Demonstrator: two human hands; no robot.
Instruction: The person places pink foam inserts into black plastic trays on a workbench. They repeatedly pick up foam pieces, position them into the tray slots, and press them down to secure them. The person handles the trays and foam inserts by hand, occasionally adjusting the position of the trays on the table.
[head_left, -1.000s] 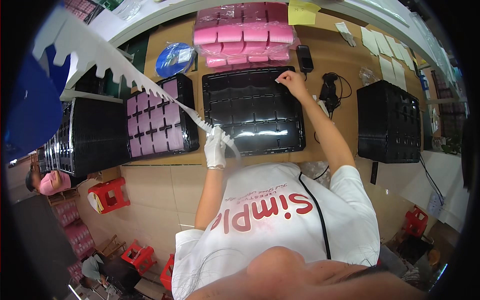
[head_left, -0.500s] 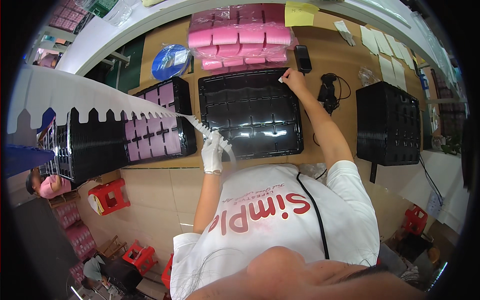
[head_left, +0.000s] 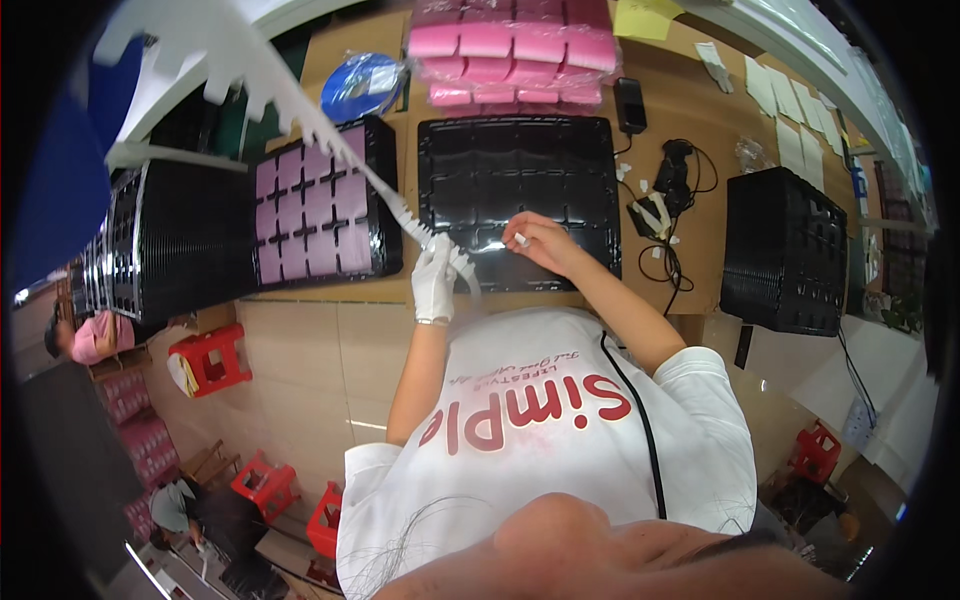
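Observation:
A long white strip with a notched, comb-like edge point(head_left: 318, 122) runs from the upper left down to my left hand point(head_left: 433, 282). That hand wears a white glove, and its fingers are closed round the strip near its lower end, beside the near left corner of a black compartmented plastic tray point(head_left: 510, 160). Over the near part of this tray is my bare right hand point(head_left: 548, 245), its fingertips pinched on a small white piece point(head_left: 521, 240). I cannot tell whether the right hand touches the tray.
Left stands a stack of black trays with a pink-filled one point(head_left: 315, 215). More black trays point(head_left: 785, 250) are stacked right. Wrapped pink pieces point(head_left: 515, 45) and a blue roll point(head_left: 363, 87) lie at the back. A black cabled device point(head_left: 675, 165) and white-handled tool point(head_left: 652, 215) sit right of the tray.
My right hand has come from the tray's far right corner to its near middle. The strip's far part has swung upward, while my left hand keeps its hold. The view has shifted slightly.

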